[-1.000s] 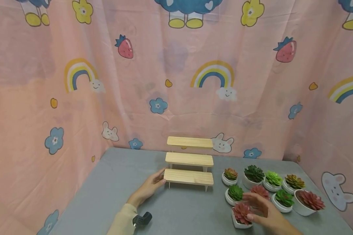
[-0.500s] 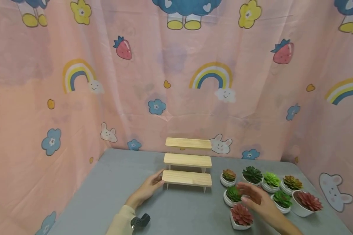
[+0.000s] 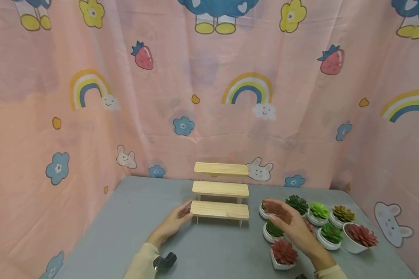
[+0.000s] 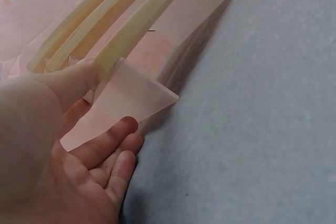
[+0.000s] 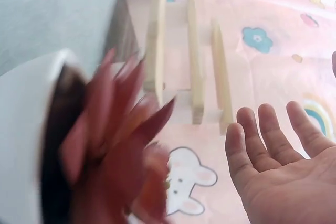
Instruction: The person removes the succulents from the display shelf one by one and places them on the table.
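A three-tier display stand [image 3: 220, 209] with pale wooden shelves and clear side panels stands mid-table. My left hand [image 3: 172, 223] holds the left end of its lowest shelf. In the left wrist view the thumb [image 4: 79, 80] lies on the shelf's end, with the other fingers by the side panel [image 4: 131, 95]. My right hand [image 3: 293, 226] hovers over the potted succulents, fingers spread and nothing in them. Below it are a red succulent [image 3: 283, 252] in a white square pot and a green succulent [image 3: 274, 228]. An orange-brown succulent's pot [image 3: 263, 211] is partly hidden behind its fingertips.
Further right are a dark green succulent [image 3: 296, 204], a bright green one [image 3: 319, 210], a yellowish one [image 3: 343, 214], another green one [image 3: 331, 233] and a red one [image 3: 363, 235], all in white pots. A patterned pink curtain [image 3: 209, 128] hangs behind the grey table [image 3: 136, 205].
My right hand has moved from beside the front red succulent up and left, toward the orange-brown one. The left hand has stayed at the stand. The head view has shifted slightly.
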{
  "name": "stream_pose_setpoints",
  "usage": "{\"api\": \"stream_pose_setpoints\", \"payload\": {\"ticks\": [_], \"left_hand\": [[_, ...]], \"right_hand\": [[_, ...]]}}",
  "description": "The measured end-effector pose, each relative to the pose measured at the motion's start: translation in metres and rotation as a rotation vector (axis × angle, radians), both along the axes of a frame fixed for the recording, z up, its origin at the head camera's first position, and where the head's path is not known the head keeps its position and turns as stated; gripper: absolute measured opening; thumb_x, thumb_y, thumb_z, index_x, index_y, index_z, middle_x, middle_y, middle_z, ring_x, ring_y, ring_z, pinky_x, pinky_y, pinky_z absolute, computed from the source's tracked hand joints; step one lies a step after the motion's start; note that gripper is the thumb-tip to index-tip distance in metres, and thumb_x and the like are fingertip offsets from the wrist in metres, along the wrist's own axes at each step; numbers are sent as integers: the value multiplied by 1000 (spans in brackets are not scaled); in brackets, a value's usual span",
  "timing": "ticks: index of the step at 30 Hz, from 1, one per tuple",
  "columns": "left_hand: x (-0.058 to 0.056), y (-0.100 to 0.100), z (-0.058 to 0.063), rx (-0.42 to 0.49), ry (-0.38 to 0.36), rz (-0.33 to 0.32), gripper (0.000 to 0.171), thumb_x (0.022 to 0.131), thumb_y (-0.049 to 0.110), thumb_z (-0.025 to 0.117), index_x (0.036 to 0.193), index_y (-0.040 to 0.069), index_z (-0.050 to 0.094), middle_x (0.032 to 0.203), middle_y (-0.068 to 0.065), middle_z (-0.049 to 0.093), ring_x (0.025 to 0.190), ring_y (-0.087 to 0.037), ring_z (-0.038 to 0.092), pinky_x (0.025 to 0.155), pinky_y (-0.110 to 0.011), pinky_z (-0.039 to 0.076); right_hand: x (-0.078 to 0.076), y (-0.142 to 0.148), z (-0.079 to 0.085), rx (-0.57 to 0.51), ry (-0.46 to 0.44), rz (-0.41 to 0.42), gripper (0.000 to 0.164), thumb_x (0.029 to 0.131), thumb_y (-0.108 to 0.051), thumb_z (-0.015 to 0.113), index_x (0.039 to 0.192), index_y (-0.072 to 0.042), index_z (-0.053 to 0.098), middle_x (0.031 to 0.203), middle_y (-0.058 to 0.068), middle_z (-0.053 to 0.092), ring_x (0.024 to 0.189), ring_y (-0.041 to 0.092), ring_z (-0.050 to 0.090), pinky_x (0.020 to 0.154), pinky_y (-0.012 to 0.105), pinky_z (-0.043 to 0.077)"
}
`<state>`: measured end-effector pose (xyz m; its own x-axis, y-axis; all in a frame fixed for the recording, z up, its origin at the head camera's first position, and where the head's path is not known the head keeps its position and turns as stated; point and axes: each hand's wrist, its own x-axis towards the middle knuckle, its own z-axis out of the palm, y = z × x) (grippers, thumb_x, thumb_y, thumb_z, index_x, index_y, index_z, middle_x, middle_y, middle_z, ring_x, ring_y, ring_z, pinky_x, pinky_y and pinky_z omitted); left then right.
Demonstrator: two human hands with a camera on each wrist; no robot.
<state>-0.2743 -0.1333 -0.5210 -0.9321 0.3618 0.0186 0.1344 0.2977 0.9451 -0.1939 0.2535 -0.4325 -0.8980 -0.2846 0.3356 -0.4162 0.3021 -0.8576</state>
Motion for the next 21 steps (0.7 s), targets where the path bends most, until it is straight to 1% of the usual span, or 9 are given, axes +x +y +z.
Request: {"api": "stream_pose_setpoints", "payload": {"ticks": [6,10,13,17,21], "left_hand": [[-3,-1,0,-4,2,0,66,104,38,56,159,12,33,145,-25,54,139,-45,49,114,-62,39],[-2,-1,2,-5,2,12,64,103,36,58,158,12,34,143,-24,56,137,-43,51,113,-61,41],[0,-1,2,-4,4,21,62,103,32,58,158,11,36,141,-23,58,134,-42,53,112,-59,42],[1,-2,3,-12,16,22,62,103,30,59,157,10,36,139,-23,59,133,-41,55,111,-58,44],[2,-2,3,-36,29,25,62,103,31,59,157,10,37,142,-25,57,134,-43,54,110,-59,45]], "right_hand": [[-9,-14,4,-52,53,31,38,104,-4,51,142,3,49,128,-21,62,116,0,62,93,15,52],[-16,-23,4,-73,94,43,37,104,-3,50,141,4,49,127,-21,62,115,2,62,93,13,51],[-21,-29,3,-82,106,40,37,104,-3,50,141,4,49,128,-19,61,115,2,61,94,13,50],[-28,-37,2,-107,80,27,39,105,-6,51,142,4,48,132,-7,61,116,-1,60,95,13,50],[-34,-45,1,-135,77,1,40,105,-7,52,142,8,47,132,5,61,114,-2,61,94,12,49]]}}
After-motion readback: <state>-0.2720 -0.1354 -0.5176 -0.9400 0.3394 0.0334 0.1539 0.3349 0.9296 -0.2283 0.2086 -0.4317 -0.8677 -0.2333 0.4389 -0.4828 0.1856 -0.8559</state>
